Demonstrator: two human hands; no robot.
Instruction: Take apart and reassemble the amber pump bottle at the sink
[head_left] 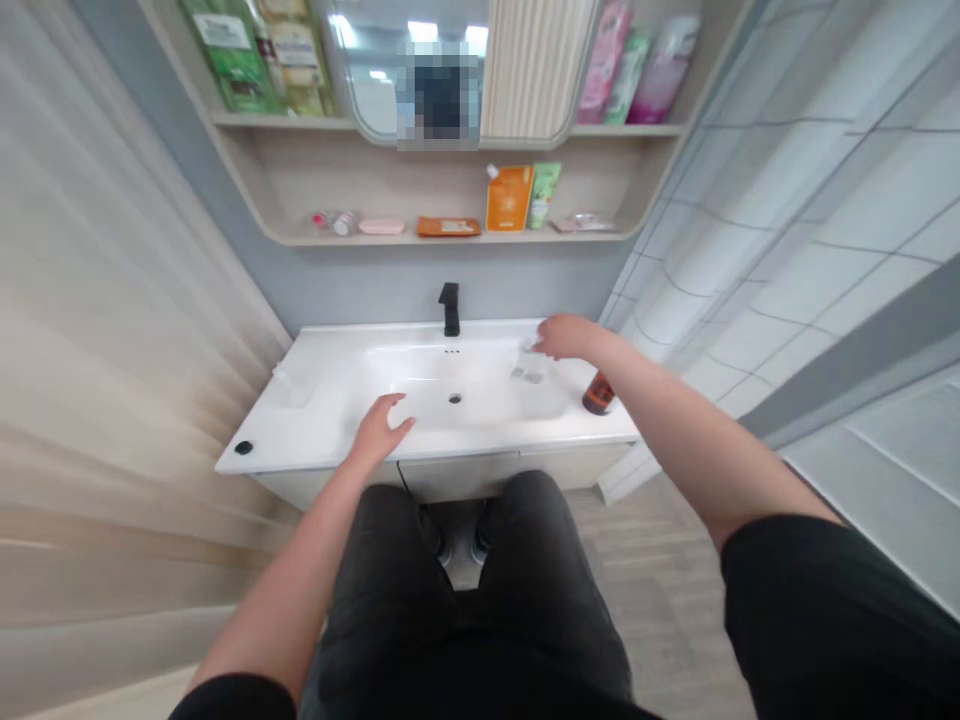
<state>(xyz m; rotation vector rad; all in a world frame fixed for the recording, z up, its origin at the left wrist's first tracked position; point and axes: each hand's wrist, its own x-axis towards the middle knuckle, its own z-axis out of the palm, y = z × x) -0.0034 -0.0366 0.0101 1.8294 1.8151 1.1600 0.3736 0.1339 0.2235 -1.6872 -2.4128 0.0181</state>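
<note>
A white washbasin (450, 385) with a wide counter fills the middle of the view, and its drain (454, 398) sits at the centre of the bowl. My left hand (380, 430) rests at the basin's front rim, fingers apart and holding nothing. My right hand (568, 338) hovers over the bowl's right side, its fingertips at a clear plastic item (529, 363). Whether they grip it is hard to tell. A brown bottle (598, 393) stands on the counter to the right of that item. A black faucet (450, 308) rises at the back.
A translucent dish (291, 388) and a small black disc (244, 447) lie on the counter's left. Above are wooden shelves (450, 236) with several toiletries and a mirror (442, 70). A pale curtain (120, 350) hangs left, and a tiled wall (795, 230) stands right.
</note>
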